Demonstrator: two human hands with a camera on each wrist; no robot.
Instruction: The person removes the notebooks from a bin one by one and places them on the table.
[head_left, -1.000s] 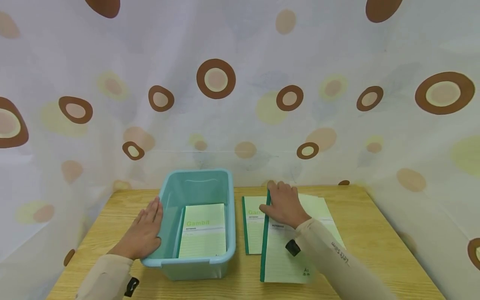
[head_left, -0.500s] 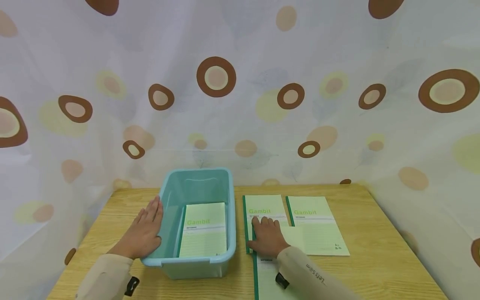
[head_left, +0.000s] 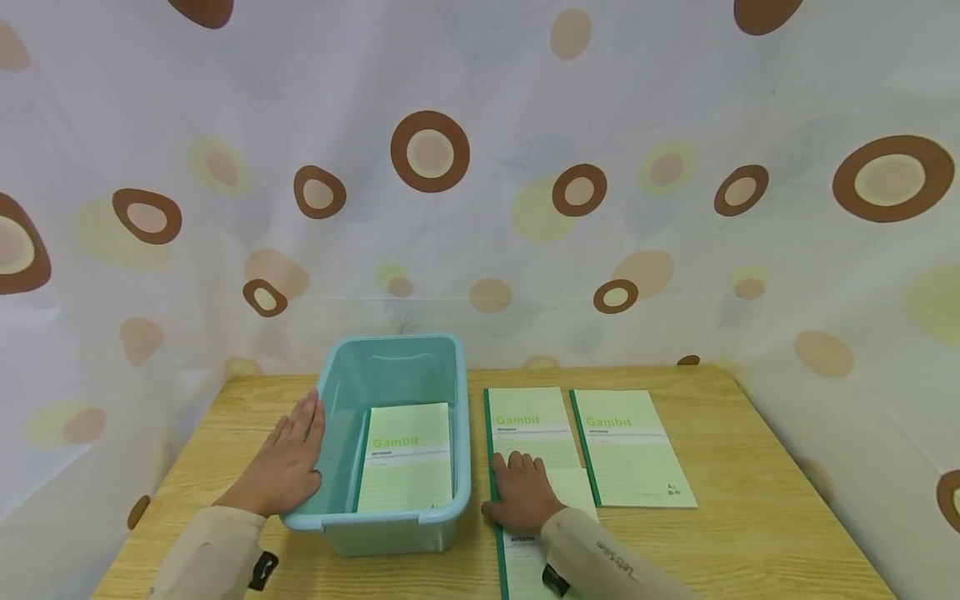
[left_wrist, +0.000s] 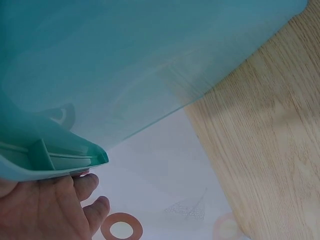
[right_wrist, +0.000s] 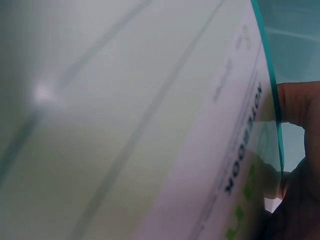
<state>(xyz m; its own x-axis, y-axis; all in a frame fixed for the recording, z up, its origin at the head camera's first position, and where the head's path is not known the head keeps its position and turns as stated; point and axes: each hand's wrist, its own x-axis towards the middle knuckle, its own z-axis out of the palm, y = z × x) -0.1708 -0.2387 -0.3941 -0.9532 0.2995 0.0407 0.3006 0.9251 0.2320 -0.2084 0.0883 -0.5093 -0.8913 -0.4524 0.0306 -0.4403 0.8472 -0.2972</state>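
On the left, my left hand (head_left: 281,458) rests with straight fingers against the left rim of a light blue plastic bin (head_left: 386,537). In the left wrist view those fingers (left_wrist: 86,186) lie by the rim's outer side. Inside the bin a pale green notebook (head_left: 407,471) lies flat, cover up. My right hand (head_left: 522,496) grips another notebook (head_left: 522,571) at its dark green spine, near the table's front. The right wrist view has this notebook's cover (right_wrist: 150,120) close up, with thumb and fingers at the spine. Hand and sleeve hide part of it.
Two more notebooks lie side by side right of the bin: one (head_left: 528,408) partly covered by the held notebook, the other (head_left: 633,458) farther right. A wooden table (head_left: 750,500) bears everything. A spotted white sheet (head_left: 480,233) hangs behind and along both sides.
My right hand has brought its notebook toward the front and left, lowering it from a raised position, which uncovers the two notebooks behind. The left hand and bin stay put.
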